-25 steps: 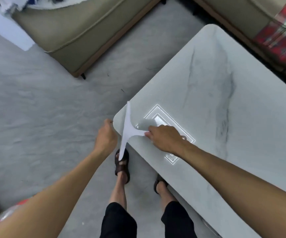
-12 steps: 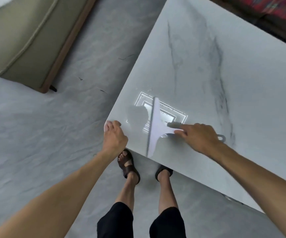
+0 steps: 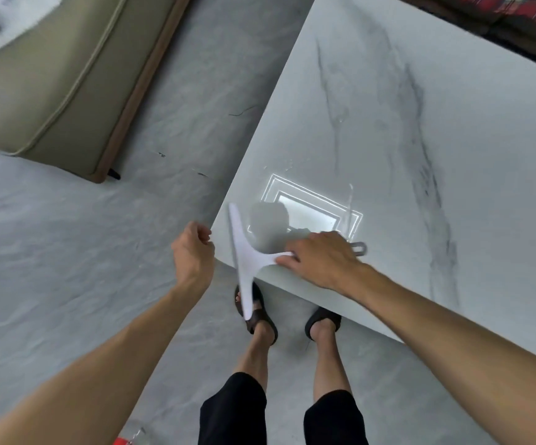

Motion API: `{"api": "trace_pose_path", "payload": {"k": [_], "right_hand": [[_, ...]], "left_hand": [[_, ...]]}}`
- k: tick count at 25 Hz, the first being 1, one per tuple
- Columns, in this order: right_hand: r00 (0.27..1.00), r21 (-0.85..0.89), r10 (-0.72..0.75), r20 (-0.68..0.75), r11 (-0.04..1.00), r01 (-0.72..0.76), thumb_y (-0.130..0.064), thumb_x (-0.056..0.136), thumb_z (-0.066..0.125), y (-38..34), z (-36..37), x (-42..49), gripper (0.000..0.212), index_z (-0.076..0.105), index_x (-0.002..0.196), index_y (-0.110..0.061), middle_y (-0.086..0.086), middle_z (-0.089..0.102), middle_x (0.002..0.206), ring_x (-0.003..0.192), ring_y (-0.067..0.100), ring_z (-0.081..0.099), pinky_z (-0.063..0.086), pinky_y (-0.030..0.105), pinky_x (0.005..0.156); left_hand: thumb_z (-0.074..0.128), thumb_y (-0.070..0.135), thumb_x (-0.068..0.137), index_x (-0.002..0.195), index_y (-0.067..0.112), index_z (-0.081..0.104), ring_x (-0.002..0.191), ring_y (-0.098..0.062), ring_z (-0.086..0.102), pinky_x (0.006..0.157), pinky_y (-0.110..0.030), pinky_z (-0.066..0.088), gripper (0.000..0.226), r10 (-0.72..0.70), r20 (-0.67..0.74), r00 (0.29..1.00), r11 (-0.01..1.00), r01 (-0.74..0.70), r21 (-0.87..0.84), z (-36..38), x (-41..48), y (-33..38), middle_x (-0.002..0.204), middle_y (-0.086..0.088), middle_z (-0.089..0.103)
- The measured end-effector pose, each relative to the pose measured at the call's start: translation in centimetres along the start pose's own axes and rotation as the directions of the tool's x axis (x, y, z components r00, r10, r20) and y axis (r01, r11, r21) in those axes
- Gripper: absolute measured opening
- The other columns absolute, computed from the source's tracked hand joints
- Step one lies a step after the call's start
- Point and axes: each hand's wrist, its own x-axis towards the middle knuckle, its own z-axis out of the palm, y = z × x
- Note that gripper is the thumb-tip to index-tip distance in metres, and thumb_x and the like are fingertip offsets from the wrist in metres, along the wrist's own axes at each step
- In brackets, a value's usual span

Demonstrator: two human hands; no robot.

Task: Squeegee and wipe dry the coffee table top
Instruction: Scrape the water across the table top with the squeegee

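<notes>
Squeegee (image 3: 246, 258) clasped by right hand (image 3: 319, 261) at table (image 3: 453, 220) corner; left hand (image 3: 192, 255) loosely curled.

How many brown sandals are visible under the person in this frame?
2. The left brown sandal sits on the grey floor, partly behind the white squeegee blade; the right brown sandal peeks out beside the marble coffee table top's near edge.

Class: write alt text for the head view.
A right hand holds a white squeegee at the corner of a marble coffee table, its blade overhanging the edge. The left hand hovers half-curled beside that corner.
</notes>
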Motion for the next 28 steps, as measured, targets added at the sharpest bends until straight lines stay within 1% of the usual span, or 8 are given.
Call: {"api": "trace_pose_path", "payload": {"k": [4,9,12,16,20,23,25,28], "right_hand": [[0.998,-0.012,-0.06,-0.025,0.998,0.06,-0.059,0.092,0.036,-4.3,1.5,4.9,0.046,0.061,0.076,-0.023,0.006,0.069,0.085,0.076,0.028,0.06,0.029,0.032,0.063],[0.997,0.007,-0.032,-0.068,0.999,0.033,-0.062,0.09,0.034,0.0,0.5,5.0,0.042,0.054,0.077,-0.027,0.004,0.07,0.093,0.087,0.029,0.064,0.031,0.033,0.063],[0.989,0.015,0.121,-0.081,0.993,-0.12,-0.065,0.089,0.03,6.3,-1.1,2.7,0.045,0.063,0.109,-0.042,0.0,0.07,0.108,0.1,0.026,0.063,0.039,0.034,0.072],[0.908,-0.014,0.396,-0.136,0.916,-0.402,-0.069,0.09,0.028,14.9,-3.0,-2.2,0.05,0.056,0.078,-0.03,0.002,0.069,0.086,0.085,0.029,0.062,0.036,0.033,0.065],[0.848,-0.034,0.497,-0.184,0.859,-0.511,-0.07,0.088,0.023,17.7,-5.7,-6.0,0.059,0.049,0.064,-0.022,0.001,0.064,0.068,0.062,0.026,0.053,0.036,0.032,0.059],[0.915,-0.016,0.368,-0.168,0.927,-0.375,-0.071,0.086,0.024,14.5,-7.3,-3.8,0.052,0.052,0.069,-0.031,0.0,0.067,0.075,0.071,0.027,0.06,0.036,0.032,0.061],[0.981,-0.022,0.161,-0.107,0.986,-0.164,-0.068,0.088,0.03,10.2,-7.0,0.3,0.04,0.063,0.095,-0.046,-0.002,0.071,0.093,0.09,0.027,0.065,0.038,0.032,0.065],[0.996,-0.075,-0.087,0.02,0.993,0.088,-0.063,0.09,0.034,3.9,-5.3,7.0,0.044,0.064,0.092,-0.031,0.001,0.069,0.095,0.088,0.027,0.064,0.035,0.034,0.063]], "left_hand": [[0.067,0.0,0.079,0.086,0.007,0.064,0.072,-0.02,0.056,0.065,-0.024,0.039,0.01,-0.034,-0.026,0.999,0.999,0.033,-0.012,-1.2,0.8,-1.7,0.075,-0.003,0.063],[0.059,0.006,0.087,0.086,0.01,0.064,0.072,-0.021,0.056,0.056,-0.025,0.039,0.006,-0.029,0.068,0.997,1.0,0.03,-0.01,-0.4,0.8,-1.1,0.071,-0.001,0.061],[0.047,0.006,0.088,0.084,0.013,0.065,0.077,-0.024,0.057,0.059,-0.028,0.042,0.02,-0.008,0.141,0.99,1.0,0.005,0.022,0.4,1.1,0.3,0.076,-0.006,0.065],[0.041,0.015,0.092,0.085,0.017,0.065,0.066,-0.022,0.055,0.052,-0.028,0.039,0.026,0.001,0.189,0.982,0.994,-0.021,0.104,1.2,1.8,2.4,0.079,-0.006,0.064],[0.045,0.014,0.09,0.111,0.014,0.06,0.091,-0.027,0.06,0.072,-0.033,0.05,0.026,0.024,0.258,0.966,0.996,-0.047,0.081,1.2,2.4,4.3,0.107,-0.006,0.064],[0.05,0.011,0.087,0.121,0.01,0.05,0.099,-0.029,0.055,0.076,-0.033,0.043,0.034,-0.009,0.261,0.965,1.0,0.004,0.019,0.9,3.0,4.8,0.12,-0.01,0.059],[0.049,0.01,0.085,0.118,0.011,0.046,0.09,-0.027,0.05,0.07,-0.032,0.037,0.033,-0.064,0.244,0.968,0.998,0.065,0.004,0.7,3.7,4.6,0.111,-0.011,0.058],[0.048,0.01,0.084,0.117,0.012,0.045,0.081,-0.026,0.05,0.065,-0.031,0.037,0.033,-0.152,0.195,0.969,0.987,0.158,-0.017,0.3,4.9,3.5,0.101,-0.007,0.054]]}}
